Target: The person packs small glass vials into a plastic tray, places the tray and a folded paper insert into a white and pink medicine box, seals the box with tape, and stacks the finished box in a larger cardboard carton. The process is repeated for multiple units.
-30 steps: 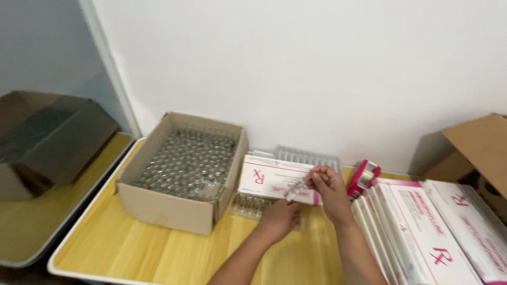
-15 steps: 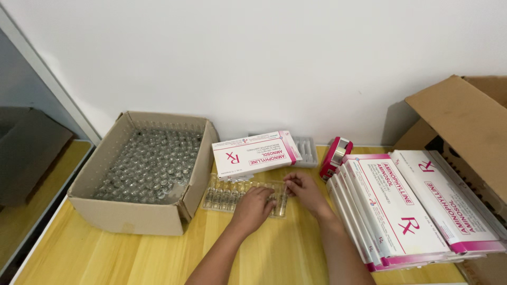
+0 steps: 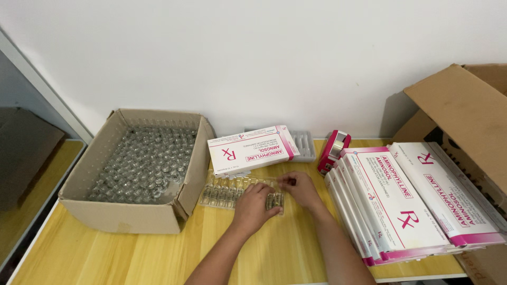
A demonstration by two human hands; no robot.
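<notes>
A clear plastic tray of small glass ampoules (image 3: 224, 193) lies flat on the wooden table (image 3: 132, 253), in front of a white and pink carton (image 3: 252, 149). My left hand (image 3: 255, 207) rests palm down on the tray's right part, fingers over the ampoules. My right hand (image 3: 299, 189) touches the tray's right end with its fingertips, fingers pinched at the tray's far corner. Whether it holds an ampoule is hidden by the fingers.
An open cardboard box (image 3: 138, 174) full of small glass vials stands at the left. Several white and pink cartons (image 3: 406, 200) lean in a row at the right, beside a large open cardboard box (image 3: 470, 116). A pink tape dispenser (image 3: 334, 150) and a grey empty tray (image 3: 305, 143) sit near the wall.
Both hands have come down from the white and pink carton to the ampoule tray on the table. The view has shifted to the right.
</notes>
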